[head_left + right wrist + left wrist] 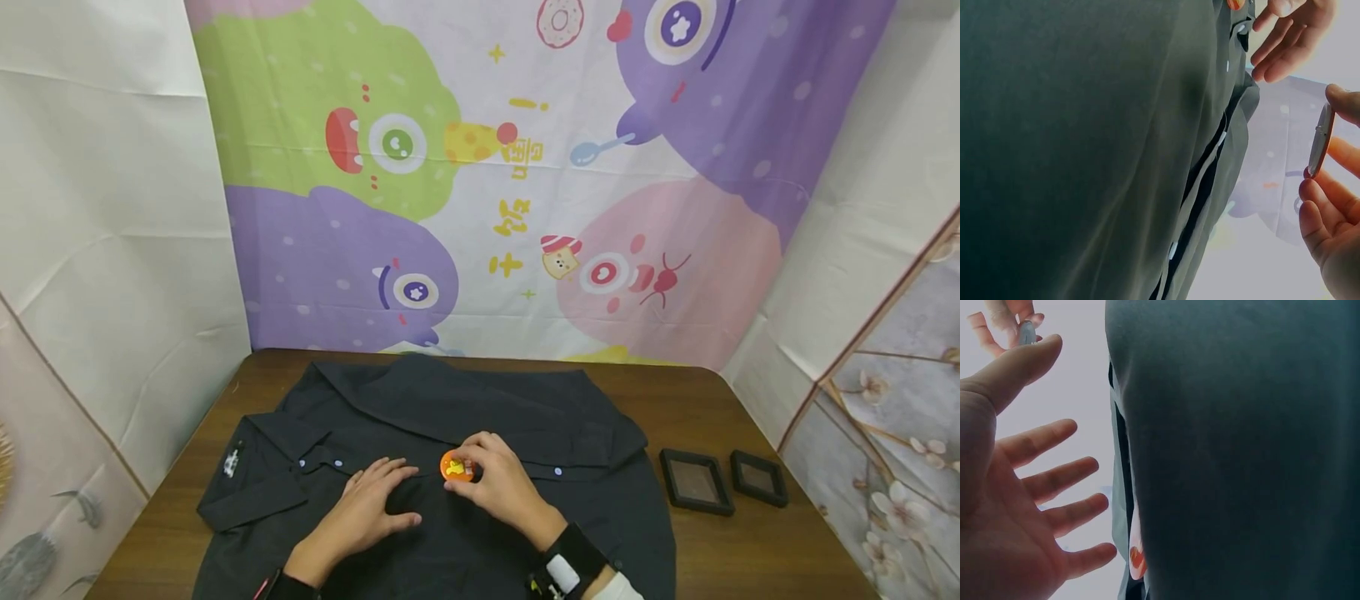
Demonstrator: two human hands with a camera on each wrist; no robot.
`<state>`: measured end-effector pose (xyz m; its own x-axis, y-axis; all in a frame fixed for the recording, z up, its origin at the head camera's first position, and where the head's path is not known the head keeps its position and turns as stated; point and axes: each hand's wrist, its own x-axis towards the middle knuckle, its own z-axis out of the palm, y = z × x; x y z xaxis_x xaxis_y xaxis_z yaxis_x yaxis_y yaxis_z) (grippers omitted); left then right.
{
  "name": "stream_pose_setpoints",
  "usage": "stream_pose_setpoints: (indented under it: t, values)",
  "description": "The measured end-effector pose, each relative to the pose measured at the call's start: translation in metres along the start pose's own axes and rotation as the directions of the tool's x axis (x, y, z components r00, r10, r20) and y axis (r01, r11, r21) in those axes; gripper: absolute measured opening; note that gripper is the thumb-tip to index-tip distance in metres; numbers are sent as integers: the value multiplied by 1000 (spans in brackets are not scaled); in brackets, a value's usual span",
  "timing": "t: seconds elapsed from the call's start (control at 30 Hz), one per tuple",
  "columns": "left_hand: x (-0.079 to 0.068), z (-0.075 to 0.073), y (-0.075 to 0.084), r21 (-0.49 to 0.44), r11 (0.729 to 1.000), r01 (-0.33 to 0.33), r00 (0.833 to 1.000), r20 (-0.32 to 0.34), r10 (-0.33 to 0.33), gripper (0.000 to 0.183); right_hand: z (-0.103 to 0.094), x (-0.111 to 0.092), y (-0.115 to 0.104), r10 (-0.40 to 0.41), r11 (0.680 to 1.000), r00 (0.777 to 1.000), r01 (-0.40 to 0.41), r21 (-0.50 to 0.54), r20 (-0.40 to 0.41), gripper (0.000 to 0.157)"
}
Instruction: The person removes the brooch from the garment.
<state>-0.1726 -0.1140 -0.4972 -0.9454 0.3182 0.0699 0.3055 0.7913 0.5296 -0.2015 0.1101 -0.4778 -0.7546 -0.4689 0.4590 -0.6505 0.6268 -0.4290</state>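
Observation:
A dark button-up shirt point(420, 400) is spread over the wooden table, with small pale buttons along its opening. My right hand point(498, 483) pinches a round orange badge point(456, 467) by its edge, between thumb and fingers, just above the shirt. Yellow figures decorate the badge's face; seen edge-on in the right wrist view, the badge point(1320, 140) has a pale back with a small metal pin part. My left hand point(363, 512) is spread over the shirt to the left of the badge, fingers extended and holding nothing.
Two black square frames point(696, 482) lie on the table point(690, 400) to the right of the shirt. A small white badge or patch point(231, 460) shows on the shirt's left side. Behind the table hangs a cartoon-printed cloth point(480, 317).

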Motion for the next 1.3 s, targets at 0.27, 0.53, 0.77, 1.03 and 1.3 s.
stream_pose_setpoints:
  t: [0.27,0.53,0.77,1.03,1.3]
  values:
    - [1,0,0,-6,1000,5,1000,0,-5,59,-1,-1,6,25,1000,999,-25,-7,-21,35]
    - [2,0,1,-5,1000,25,999,46,-24,62,-1,-4,12,35,999,999,-35,-11,-35,34]
    - [2,2,0,24,999,40,996,75,-41,66,-3,-7,12,45,999,998,-46,-11,-45,32]
    - [1,1,2,44,998,49,993,103,-53,72,-5,-10,13,45,999,997,-45,-16,-55,32]
    - [0,1,0,49,998,37,994,103,-42,71,-6,-13,16,59,998,996,-60,-11,-62,30]
